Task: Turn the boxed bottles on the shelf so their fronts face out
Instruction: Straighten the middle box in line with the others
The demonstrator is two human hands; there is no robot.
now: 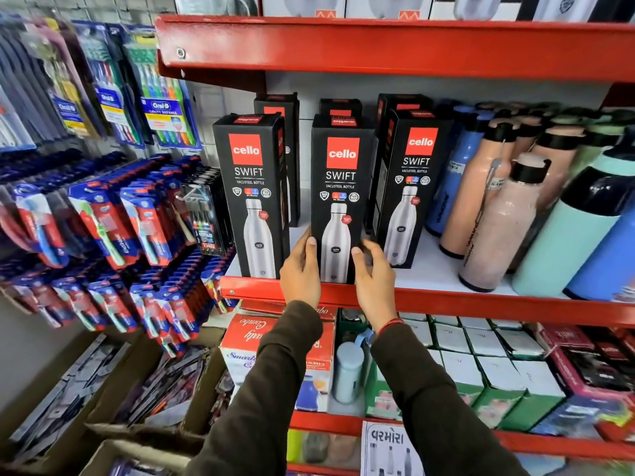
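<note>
Three black boxed bottles marked "cello SWIFT" stand upright in a front row on the white shelf [429,269] with its red front lip. The middle box [340,180] faces out; my left hand [302,273] grips its lower left edge and my right hand [372,278] its lower right edge. The left box [252,187] stands apart, front facing out. The right box [409,180] is turned slightly to the left, front visible. Behind them stand three more black boxes [278,104], mostly hidden.
Loose bottles [498,207] in pink, blue and mint crowd the shelf's right side. A red shelf [378,46] hangs overhead. Toothbrush packs [113,214] hang on the left wall. Boxes [481,365] fill the shelf below.
</note>
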